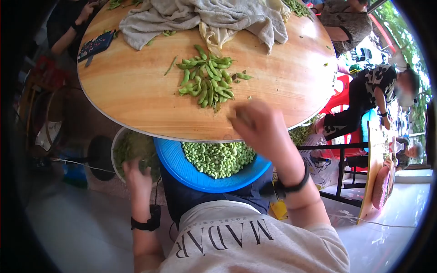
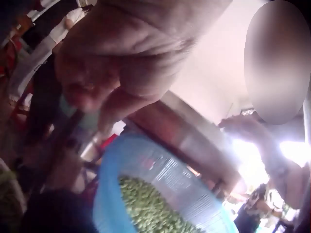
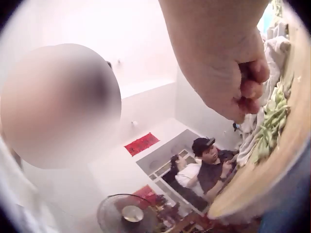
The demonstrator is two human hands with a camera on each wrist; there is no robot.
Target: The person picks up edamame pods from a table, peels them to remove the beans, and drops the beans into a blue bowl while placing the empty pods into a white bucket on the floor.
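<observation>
A pile of green soybean pods [image 1: 209,79] lies on the round wooden table [image 1: 141,100]. Above the table's near edge is my right hand [image 1: 258,123], blurred, its fingers curled in toward the palm; the right wrist view shows no pod in them, though the inside of the hand is hidden. My left hand [image 1: 138,179] is low on the left, fingers loose and apart, overlapping the rim of a bin [image 1: 116,152] with green scraps. Between my arms, on the lap, a blue plastic basket [image 1: 170,166] holds shelled green soybeans [image 1: 218,159].
A crumpled grey cloth [image 1: 159,20] covers the table's far side, with a dark phone-like object [image 1: 95,45] to its left. People sit or stand around the table; one in a patterned shirt [image 1: 378,82] is at the right. Beyond stands another wooden table [image 1: 371,173].
</observation>
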